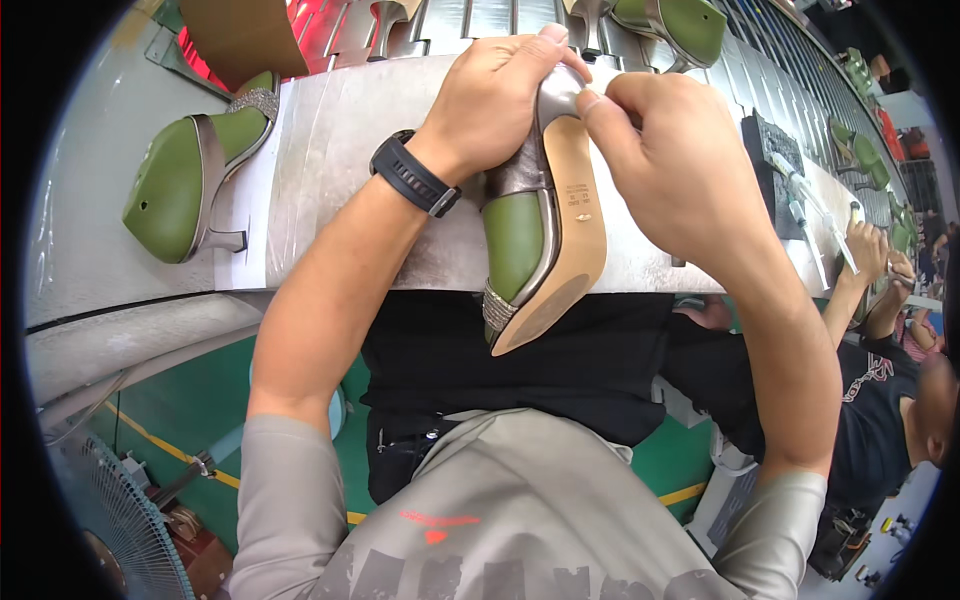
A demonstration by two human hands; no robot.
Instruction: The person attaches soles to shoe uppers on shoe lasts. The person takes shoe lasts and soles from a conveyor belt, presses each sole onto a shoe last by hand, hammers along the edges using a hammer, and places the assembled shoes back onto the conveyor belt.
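Note:
A high-heeled shoe (580,235) lies across the bench edge, its tan sole turned up and rightward and its toe toward my lap. It has pewter metallic straps, a glittering band at the toe and a green last inside. My left hand (490,105) is wrapped round its heel end, thumb on top. Against the right side of the silvery heel, my right hand (680,150) is closed, thumb and curled forefinger pinched together at the heel's edge. Whatever those fingers hold, if anything, is hidden. A black watch is on my left wrist.
Left on the bench stands another green-lasted shoe (165,190) beside white paper. More shoes (690,30) rest on the metal roller conveyor beyond. At right, syringes (800,190) lie by a dark pad (770,150). A co-worker's hands (868,250) are further right. A fan (120,520) stands lower left.

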